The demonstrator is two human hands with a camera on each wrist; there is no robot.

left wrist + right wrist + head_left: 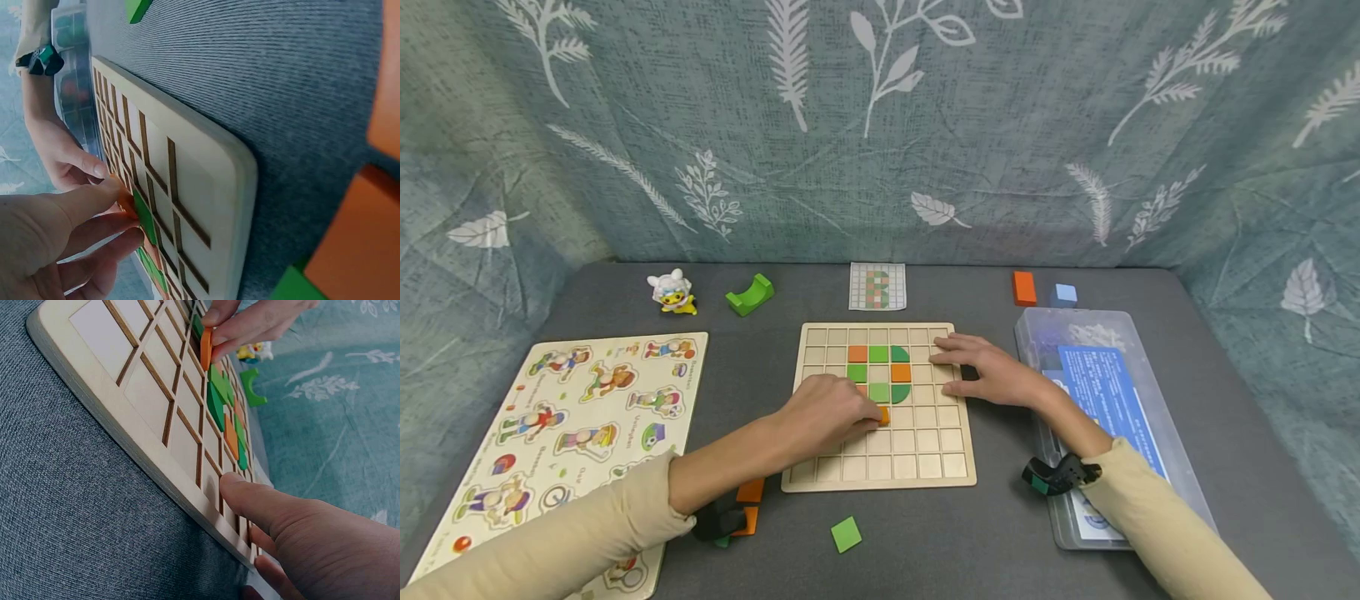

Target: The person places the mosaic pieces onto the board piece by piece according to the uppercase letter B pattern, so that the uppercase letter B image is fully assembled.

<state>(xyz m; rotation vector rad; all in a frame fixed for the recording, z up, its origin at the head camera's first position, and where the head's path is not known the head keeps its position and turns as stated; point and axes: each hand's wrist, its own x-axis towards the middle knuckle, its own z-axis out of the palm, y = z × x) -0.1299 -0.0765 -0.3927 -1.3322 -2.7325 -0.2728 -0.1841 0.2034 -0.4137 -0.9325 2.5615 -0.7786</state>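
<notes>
A wooden grid board (955, 468) lies on the table, several orange and green tiles set in its upper middle cells. My left hand (831, 412) reaches over the board from the left. Between its thumb and fingers it pinches an orange square tile (206, 349), tilted on edge, just below the row with a green square (878, 392) and a dark green rounded tile (900, 393). On the board's right edge, my right hand (988, 371) rests with spread fingers and holds nothing. The left hand hides some cells and part of an orange tile.
Behind the board lies a printed pattern card (877, 287). A clear plastic box (1180, 483) is under the right forearm; a picture puzzle board (696, 367) lies left. Loose on the table are a green tile (846, 534), orange tiles (750, 490), a green arch block (750, 295) and a figurine (672, 292).
</notes>
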